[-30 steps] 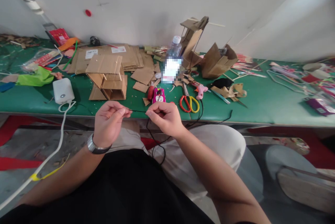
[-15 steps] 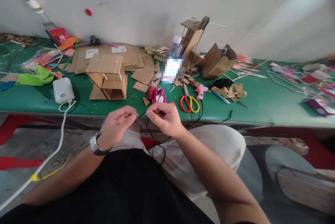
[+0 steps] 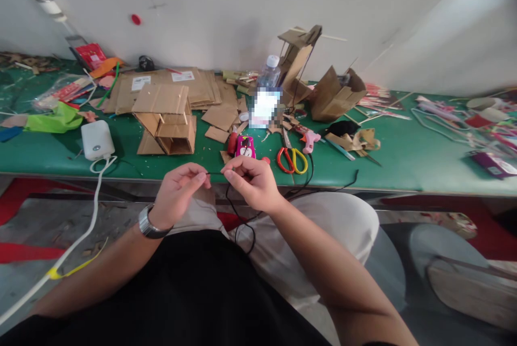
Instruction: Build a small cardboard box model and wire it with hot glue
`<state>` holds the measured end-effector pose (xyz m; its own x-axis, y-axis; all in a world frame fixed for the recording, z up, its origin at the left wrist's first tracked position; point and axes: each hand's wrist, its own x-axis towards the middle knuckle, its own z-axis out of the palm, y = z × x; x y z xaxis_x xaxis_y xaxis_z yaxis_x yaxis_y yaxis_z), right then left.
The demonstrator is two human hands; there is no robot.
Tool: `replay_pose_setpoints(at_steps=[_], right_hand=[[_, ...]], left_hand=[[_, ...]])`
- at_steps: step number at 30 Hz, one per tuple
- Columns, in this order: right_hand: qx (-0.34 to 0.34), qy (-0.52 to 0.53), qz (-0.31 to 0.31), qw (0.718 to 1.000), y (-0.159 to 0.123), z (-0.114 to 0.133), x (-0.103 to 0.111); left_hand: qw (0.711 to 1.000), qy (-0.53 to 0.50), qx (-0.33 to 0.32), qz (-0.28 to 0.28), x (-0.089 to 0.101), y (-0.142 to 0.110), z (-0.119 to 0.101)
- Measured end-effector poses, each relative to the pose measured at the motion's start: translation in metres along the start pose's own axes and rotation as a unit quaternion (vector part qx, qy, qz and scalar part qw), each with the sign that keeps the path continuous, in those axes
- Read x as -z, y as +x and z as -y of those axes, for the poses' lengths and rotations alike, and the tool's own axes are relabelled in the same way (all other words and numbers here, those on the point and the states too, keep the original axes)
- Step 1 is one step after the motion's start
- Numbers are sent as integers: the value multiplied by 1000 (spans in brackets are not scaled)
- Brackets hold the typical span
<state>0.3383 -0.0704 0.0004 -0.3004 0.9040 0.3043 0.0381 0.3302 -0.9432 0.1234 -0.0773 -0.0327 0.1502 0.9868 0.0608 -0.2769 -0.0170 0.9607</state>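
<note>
Between my two hands a thin black cord [image 3: 215, 173] runs in a short, straight stretch. My left hand [image 3: 183, 189] pinches one end between thumb and fingers. The thumb and forefinger of my right hand [image 3: 254, 181] are closed on the cord a few centimetres away. From my right hand more cord hangs in loops over my lap. Just beyond my right hand, a magenta box with a white cartoon face [image 3: 245, 146] lies on the green table [image 3: 218, 164]. Scissors with one red and one yellow handle [image 3: 293, 160] lie to its right.
A small cardboard structure [image 3: 165, 119] stands left of centre, a white power strip [image 3: 98, 140] beside it. Behind my hands are a lit phone [image 3: 264, 109], a plastic bottle [image 3: 270, 72] and a cardboard piece [image 3: 302, 60]. Right of the scissors lies a pink glue gun [image 3: 311, 141].
The cord between my hands has gone from slanted and slack to straight and level. Both hands have shifted slightly left, still holding it.
</note>
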Motion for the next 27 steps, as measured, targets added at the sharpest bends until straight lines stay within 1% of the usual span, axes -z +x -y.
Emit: replay_pose_setpoints(at_steps=[3,5,9,13,21,24,27], right_hand=[[-11,-2,11,1000,0,0,0],[-9,-9,14,1000,0,1,1],[7,-41,14,999,3,2,2],[2,-71,2,997,3,-1,1],[24,-81,-8,996,5,-2,1],[39,-107,5,993,5,1,2],[77,-136,35,987,5,2,1]], left_hand=[[998,-44,-29,-46,-3,3,-5],[996,-48,-35,-59,-4,5,-8],[997,-45,-34,-44,-4,5,-8],[997,-38,-47,-36,-4,4,-7],[998,-33,-46,-27,-2,5,-6],[998,11,-52,-28,1,2,-2],[996,68,-57,-28,4,-1,2]])
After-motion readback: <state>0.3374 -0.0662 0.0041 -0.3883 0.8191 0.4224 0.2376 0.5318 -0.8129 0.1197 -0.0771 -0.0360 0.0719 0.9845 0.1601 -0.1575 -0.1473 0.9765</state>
